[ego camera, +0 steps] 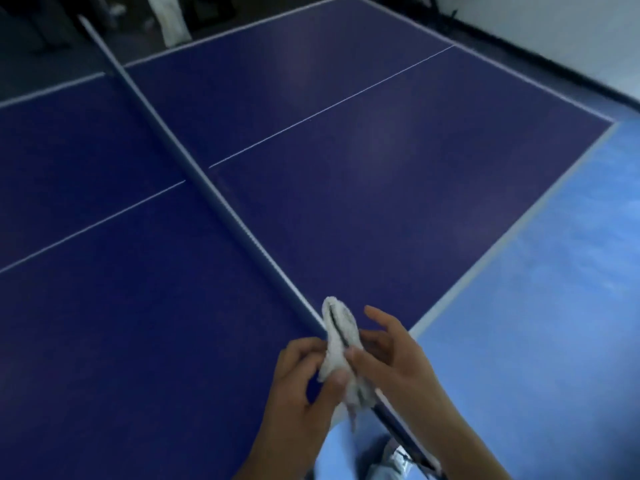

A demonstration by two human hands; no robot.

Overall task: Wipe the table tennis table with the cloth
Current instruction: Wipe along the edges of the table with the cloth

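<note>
Gripping a crumpled whitish cloth (341, 341) from both sides, the person's two hands met at the near long edge of the dark blue counter (381, 168), just where the net (194, 161) reached that edge. The left hand (304, 379) pinched the lower part of the cloth, thumb on top and fingers (303, 346) curled in against the fabric. The right hand (391, 358) held the cloth's other side, its thumb pressed on the folds and its forefinger stretched out straighter above the rest. The cloth stood up in a bunched fold over the top band of the net, and a loose end hung down below the hands, off the counter's edge. Whether the fabric wrapped round the net or merely lay against it could not be told through the blur.

The net ran diagonally from the hands to the far long edge. A thin white centre line (329, 107) crossed both halves of the counter. To the right of the counter's end lay a light blue floor (554, 306), and a pale wall (554, 29) rose past the far right corner.
</note>
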